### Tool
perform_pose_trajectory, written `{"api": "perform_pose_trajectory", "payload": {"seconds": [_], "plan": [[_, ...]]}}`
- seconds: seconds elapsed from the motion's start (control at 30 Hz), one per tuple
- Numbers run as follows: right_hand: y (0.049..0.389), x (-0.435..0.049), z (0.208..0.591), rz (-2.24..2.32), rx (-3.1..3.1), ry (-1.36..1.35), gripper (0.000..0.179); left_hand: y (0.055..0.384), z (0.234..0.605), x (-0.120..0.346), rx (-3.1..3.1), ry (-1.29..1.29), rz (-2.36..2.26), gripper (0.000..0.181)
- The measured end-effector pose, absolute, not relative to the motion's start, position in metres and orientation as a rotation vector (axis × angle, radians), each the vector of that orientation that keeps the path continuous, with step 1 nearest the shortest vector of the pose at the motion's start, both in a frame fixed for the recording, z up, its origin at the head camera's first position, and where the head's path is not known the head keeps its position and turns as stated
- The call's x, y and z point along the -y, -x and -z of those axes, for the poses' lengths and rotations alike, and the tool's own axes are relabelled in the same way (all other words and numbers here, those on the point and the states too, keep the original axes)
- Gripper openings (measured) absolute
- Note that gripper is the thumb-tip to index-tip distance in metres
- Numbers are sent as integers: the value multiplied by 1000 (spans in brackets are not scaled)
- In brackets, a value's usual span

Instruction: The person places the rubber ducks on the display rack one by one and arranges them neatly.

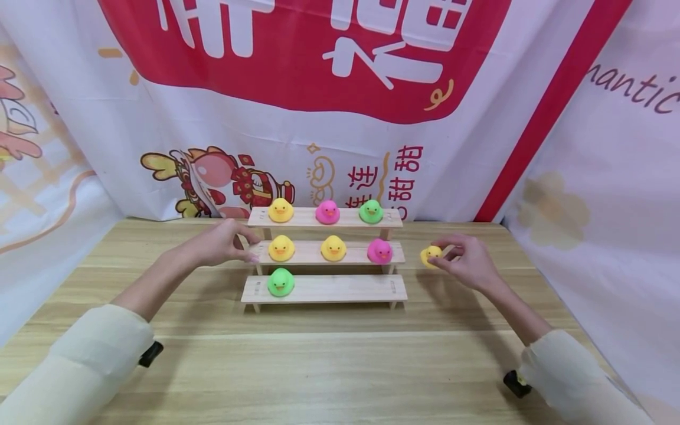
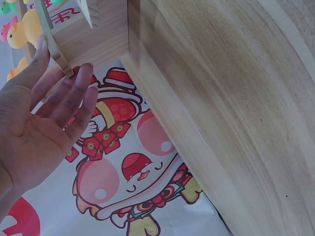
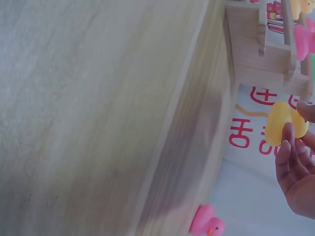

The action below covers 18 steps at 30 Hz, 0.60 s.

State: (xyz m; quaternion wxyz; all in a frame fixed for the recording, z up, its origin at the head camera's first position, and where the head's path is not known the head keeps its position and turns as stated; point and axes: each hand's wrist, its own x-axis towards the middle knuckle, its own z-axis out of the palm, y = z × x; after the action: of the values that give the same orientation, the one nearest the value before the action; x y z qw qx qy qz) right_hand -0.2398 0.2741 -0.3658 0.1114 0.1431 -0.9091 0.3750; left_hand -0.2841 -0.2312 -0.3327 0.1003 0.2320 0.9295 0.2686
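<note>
A three-tier wooden display stand (image 1: pixel 345 289) holds rubber ducks. At the left end of the middle tier, my left hand (image 1: pixel 225 241) pinches the board; the left wrist view shows the thumb on its edge and the other fingers spread below. To the right of the stand, my right hand (image 1: pixel 467 262) pinches a yellow rubber duck (image 1: pixel 431 255) between thumb and fingers. The top tier carries a yellow duck (image 1: pixel 280 210), a pink duck (image 1: pixel 327 212) and a green duck (image 1: pixel 370 211). Two yellow ducks and a pink duck (image 1: pixel 379 252) sit on the middle tier, one green duck (image 1: pixel 280 282) on the bottom.
Another pink duck (image 3: pixel 206 221) stands on the wooden table (image 1: pixel 329 366) in the right wrist view; my right hand hides it from the head view. A printed red and white cloth (image 1: pixel 255 130) hangs close behind the stand, with white cloth (image 1: pixel 611 195) along the right side.
</note>
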Motion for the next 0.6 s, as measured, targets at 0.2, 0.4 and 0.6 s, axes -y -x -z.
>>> {"api": "perform_pose_trajectory", "payload": {"seconds": [0.2,0.4,0.6], "plan": [[229,-271,359,-1093,2688,-427,29,284,333,232,-2749,-711,-794,40],[218,-266,354,-1090,2647,-522,26,284,331,231,-2750,-722,-800,39],[212,-257,354,-1149,2660,-568,27,282,330,230,-2751,-707,-781,41]]}}
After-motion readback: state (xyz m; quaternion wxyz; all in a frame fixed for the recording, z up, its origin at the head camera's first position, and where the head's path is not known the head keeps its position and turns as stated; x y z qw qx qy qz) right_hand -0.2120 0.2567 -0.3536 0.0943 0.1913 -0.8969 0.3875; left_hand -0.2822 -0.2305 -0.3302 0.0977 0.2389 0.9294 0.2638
